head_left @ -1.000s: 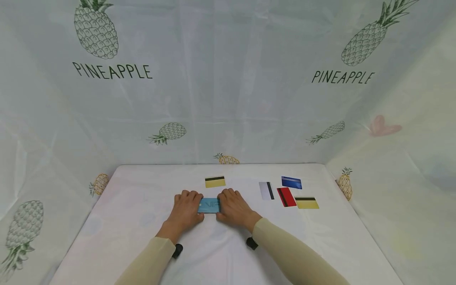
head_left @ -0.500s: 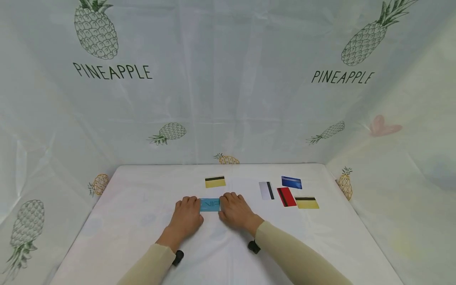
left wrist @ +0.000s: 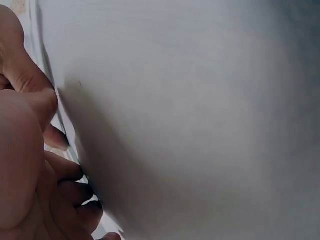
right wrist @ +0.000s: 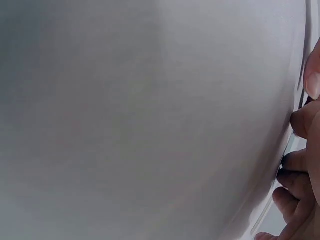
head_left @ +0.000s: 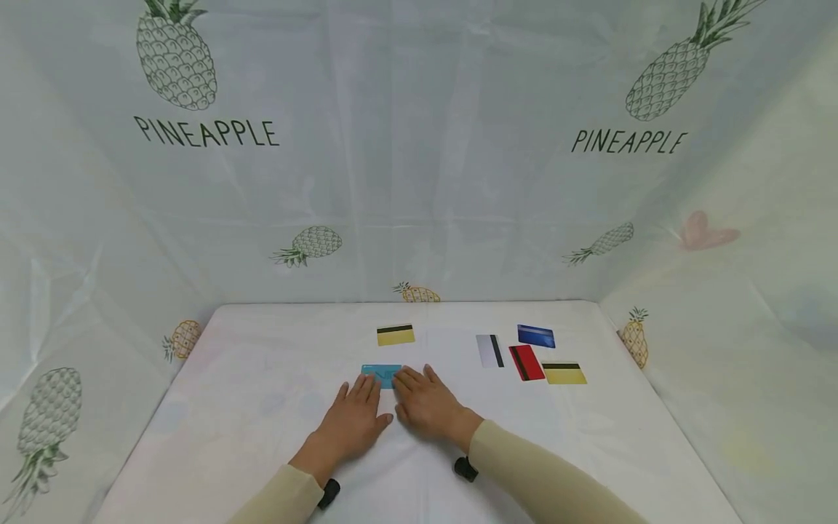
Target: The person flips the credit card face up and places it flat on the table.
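Observation:
A light blue card [head_left: 372, 370] lies flat on the white-covered table, its lettering partly hidden by fingers. My left hand [head_left: 353, 422] reaches it from the front left, with its fairly straight fingertips resting on the card's lower edge and its thumb spread aside on the cloth. Over the card's right end lie the fingertips of my right hand [head_left: 428, 409], its thumb tucked near the cloth. In the left wrist view, the left hand [left wrist: 30, 165] shows at the left edge; the right hand [right wrist: 302, 170] shows at the right edge of its own view. Neither wrist view shows the card.
Behind the blue card lies a gold card [head_left: 396, 335] with a black stripe. To the right are a silver card [head_left: 487, 351], a red card [head_left: 529, 362], a dark blue card [head_left: 536, 335] and another gold card [head_left: 565, 375]. A pineapple-print curtain [head_left: 419, 182] surrounds the table.
Both hands have loosened from the blue card's ends and drawn back slightly toward me, fingers straightening onto it. The card has shifted slightly left in the last half second. The other cards are unmoved.

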A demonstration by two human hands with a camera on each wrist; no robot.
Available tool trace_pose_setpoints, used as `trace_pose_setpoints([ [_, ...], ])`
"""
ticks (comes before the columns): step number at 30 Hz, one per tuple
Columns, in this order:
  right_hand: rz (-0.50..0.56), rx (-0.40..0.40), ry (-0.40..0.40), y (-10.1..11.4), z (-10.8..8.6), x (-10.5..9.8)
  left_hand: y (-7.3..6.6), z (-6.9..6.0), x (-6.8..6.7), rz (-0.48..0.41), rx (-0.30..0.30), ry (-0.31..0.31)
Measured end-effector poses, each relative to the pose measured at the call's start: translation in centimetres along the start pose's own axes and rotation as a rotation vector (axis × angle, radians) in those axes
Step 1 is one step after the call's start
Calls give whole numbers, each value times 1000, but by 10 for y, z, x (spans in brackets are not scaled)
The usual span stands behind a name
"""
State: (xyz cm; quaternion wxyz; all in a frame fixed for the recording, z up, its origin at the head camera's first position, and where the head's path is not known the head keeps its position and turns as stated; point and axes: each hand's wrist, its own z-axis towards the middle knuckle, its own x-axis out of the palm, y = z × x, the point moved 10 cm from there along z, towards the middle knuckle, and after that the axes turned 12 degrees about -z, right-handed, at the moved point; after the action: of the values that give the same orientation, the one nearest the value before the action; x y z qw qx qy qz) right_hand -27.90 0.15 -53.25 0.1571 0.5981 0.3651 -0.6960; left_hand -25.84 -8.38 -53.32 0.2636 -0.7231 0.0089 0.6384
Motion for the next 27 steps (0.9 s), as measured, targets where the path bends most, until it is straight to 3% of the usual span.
trace_pose_setpoints([
  [7, 32, -10, 30, 10, 19, -1, 26, 0, -3, 6, -49, 12],
  [22, 21, -37, 96, 35, 72, -4, 76, -7, -20, 29, -61, 4],
  [27, 21, -38, 124, 42, 83, -2, 85, -10, -25, 8, -56, -8],
])
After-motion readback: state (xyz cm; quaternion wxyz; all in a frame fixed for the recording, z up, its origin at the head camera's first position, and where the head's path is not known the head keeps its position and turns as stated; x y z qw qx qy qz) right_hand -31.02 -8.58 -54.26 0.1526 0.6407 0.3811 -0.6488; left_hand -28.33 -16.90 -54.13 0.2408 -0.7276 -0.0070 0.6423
